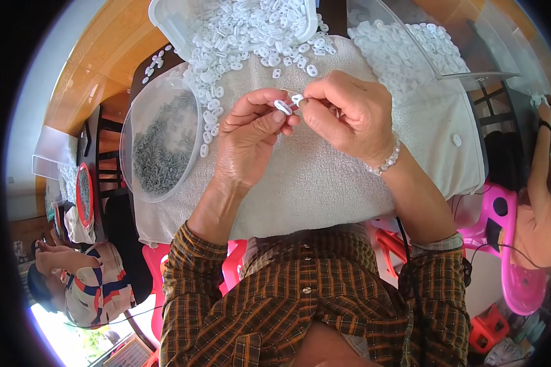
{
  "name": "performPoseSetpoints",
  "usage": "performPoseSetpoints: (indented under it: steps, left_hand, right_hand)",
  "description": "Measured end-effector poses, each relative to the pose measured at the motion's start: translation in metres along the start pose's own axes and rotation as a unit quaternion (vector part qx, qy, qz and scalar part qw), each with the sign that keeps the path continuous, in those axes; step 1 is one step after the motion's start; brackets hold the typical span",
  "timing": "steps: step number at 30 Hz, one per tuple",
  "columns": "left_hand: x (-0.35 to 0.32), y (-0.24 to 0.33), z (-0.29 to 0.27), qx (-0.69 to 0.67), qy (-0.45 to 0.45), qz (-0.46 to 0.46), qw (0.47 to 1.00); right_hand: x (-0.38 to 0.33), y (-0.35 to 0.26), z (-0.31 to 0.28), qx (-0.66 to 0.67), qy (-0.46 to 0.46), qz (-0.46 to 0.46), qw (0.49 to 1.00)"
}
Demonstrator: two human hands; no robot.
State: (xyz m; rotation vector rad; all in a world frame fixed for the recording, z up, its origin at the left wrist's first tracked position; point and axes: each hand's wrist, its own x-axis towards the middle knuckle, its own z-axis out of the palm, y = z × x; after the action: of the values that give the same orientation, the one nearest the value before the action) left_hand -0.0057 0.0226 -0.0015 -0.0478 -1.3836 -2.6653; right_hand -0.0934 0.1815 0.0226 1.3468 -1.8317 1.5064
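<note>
My left hand [245,137] pinches a small white oval plastic piece [282,107] between thumb and forefinger, above the towel. Close beside it, my right hand [355,113] has thumb and forefinger closed on another small white plastic piece [297,99]. The two pieces nearly meet; whether they touch I cannot tell. To the left of my hands stands a round clear tub [127,144] with a heap of tiny grey parts [162,159], too small to make out. Loose white two-holed pieces [211,116] trail along the tub's right side.
A white bin [165,24] lies tipped at the back, spilling many white pieces onto the beige towel [324,183]. Another pile of white pieces [404,55] sits back right by a clear panel [404,27]. Other people sit at left [98,281] and right [539,226].
</note>
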Motion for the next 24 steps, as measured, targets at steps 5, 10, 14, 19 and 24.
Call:
performPoseSetpoints:
  steps: [5,10,14,19,24]
  left_hand:
    - [-0.0010,0.0003,-0.0002,-0.024,-0.021,-0.001,1.000]
    - [-0.0001,0.0001,0.0033,-0.036,-0.028,-0.001,0.999]
    - [-0.0012,0.0007,0.0026,-0.048,-0.030,0.002,0.998]
    - [0.0007,0.0005,0.0016,-0.060,-0.066,-0.004,0.996]
    - [0.0003,-0.0013,-0.0016,-0.068,-0.072,-0.002,0.995]
  right_hand:
    - [-0.0009,-0.0008,0.0012,-0.012,-0.001,-0.022,1.000]
    - [0.0002,-0.0027,-0.0014,-0.009,0.007,-0.029,1.000]
    - [0.0016,-0.0040,-0.0007,0.001,0.016,-0.043,0.999]
    - [0.0006,-0.0026,-0.0014,-0.003,0.017,-0.055,0.998]
    - [0.0018,-0.0031,-0.0017,-0.007,0.019,-0.085,0.996]
